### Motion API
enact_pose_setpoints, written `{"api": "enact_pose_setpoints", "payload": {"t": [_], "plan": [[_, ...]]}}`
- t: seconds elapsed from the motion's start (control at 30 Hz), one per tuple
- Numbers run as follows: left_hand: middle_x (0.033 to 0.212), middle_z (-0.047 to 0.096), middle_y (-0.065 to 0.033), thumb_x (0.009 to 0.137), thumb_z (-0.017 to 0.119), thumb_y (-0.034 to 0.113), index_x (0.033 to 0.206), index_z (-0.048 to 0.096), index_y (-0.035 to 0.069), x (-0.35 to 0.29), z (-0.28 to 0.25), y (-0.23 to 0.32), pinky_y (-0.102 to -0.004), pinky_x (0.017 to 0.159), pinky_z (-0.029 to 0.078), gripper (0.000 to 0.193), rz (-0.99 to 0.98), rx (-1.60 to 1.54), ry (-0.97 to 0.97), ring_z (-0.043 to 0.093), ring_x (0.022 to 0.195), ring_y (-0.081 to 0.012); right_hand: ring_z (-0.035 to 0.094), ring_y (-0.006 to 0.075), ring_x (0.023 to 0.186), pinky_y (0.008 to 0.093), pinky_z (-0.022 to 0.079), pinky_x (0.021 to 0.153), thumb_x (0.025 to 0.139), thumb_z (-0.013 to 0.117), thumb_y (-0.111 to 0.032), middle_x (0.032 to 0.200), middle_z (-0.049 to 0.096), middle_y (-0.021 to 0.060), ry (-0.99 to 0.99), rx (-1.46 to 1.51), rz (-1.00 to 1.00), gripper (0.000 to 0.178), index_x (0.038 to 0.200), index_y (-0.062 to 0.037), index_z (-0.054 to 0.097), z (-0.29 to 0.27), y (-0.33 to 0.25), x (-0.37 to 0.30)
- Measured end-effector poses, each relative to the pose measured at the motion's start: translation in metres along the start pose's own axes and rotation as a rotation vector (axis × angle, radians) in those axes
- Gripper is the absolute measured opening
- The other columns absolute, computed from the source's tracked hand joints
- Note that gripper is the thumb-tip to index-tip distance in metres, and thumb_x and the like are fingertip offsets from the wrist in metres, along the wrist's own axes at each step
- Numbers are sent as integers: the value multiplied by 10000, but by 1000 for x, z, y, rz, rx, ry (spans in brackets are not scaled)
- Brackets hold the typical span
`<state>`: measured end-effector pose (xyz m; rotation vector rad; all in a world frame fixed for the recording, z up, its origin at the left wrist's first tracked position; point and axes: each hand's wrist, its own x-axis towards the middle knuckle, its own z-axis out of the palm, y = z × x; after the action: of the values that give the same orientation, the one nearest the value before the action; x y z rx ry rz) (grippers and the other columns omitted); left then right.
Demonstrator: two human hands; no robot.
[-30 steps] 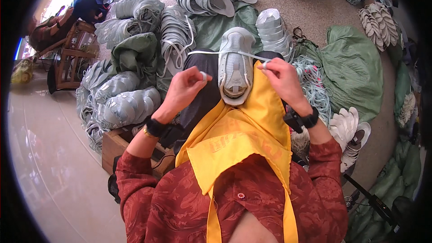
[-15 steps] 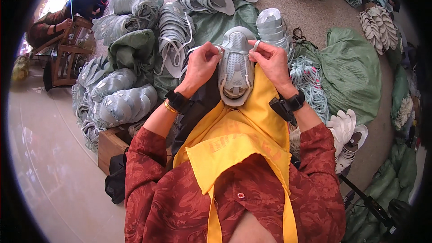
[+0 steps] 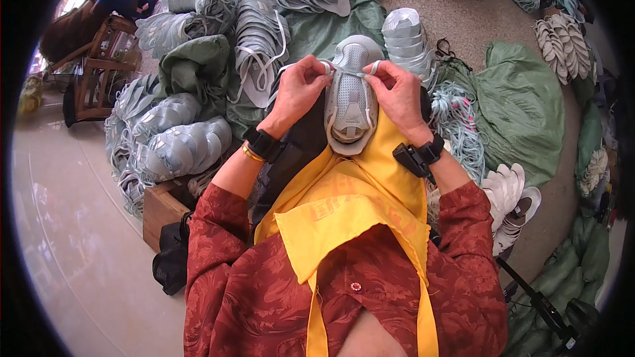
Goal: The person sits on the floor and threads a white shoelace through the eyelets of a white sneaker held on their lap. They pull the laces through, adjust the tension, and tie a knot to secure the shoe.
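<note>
A pale grey shoe upper [image 3: 352, 107] with a perforated surface rests on the yellow apron [image 3: 390, 142] over my lap, its tongue end pointing away from me. Across it runs a flat, light-coloured shoelace [image 3: 345, 71]. My left hand [image 3: 304, 89] pinches the lace at the upper's left edge between thumb and fingers. On the opposite edge, my right hand [image 3: 398, 96] pinches a loop of the same lace. Both hands are close to the upper's sides. How the lace passes through the eyelets is too small to tell.
Nested stacks of grey shoe uppers [image 3: 254, 43] lie ahead and to the left. A green sack [image 3: 519, 106] and a bundle of pale blue laces [image 3: 456, 119] are on the right. A wooden box [image 3: 163, 215] stands near my left elbow, with a wooden chair [image 3: 106, 69] farther left.
Both hands have drawn slightly inward over the upper with the lace. The view has shifted a little. At the far left, another person's hand by the chair no longer shows.
</note>
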<state>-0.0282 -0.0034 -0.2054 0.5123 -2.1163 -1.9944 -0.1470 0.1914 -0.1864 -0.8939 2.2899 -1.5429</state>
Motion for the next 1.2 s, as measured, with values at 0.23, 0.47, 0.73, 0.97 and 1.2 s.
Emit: {"api": "enact_pose_setpoints", "payload": {"t": [0.23,0.47,0.73,0.97,1.2], "plan": [[1132,737,-125,972,664,16,958,608,4,8,3,0,-260,881,544,58,-40,-180,29,669,962,-110,745,136,755,277,564,698,882,745,-53,804,759,71,0,25,60,72,945,-24,725,1,-3,0],[1145,733,-153,984,665,31,955,602,20,6,5,-1,-267,896,543,70,5,-359,31,671,959,-120,736,125,739,273,559,697,884,753,-65,796,751,59,25,75,75,89,954,-25,713,5,8,-3],[1169,718,-162,996,657,38,971,599,11,5,3,-3,-284,962,548,69,28,-391,-13,688,1011,-147,728,115,730,268,554,693,892,752,-77,792,748,58,29,89,79,88,955,-29,715,6,16,-3],[1165,712,-155,990,668,34,981,602,8,3,4,-4,-294,968,560,72,39,-405,-18,690,1043,-160,721,105,738,266,553,703,894,753,-85,794,748,46,30,103,95,92,961,-33,716,6,18,-4],[1013,734,-67,937,693,-17,925,608,12,5,13,-11,-259,851,565,91,83,-112,125,683,927,-92,720,103,740,264,552,705,893,752,-87,798,750,43,35,116,87,91,959,-36,717,6,17,-4]]}}
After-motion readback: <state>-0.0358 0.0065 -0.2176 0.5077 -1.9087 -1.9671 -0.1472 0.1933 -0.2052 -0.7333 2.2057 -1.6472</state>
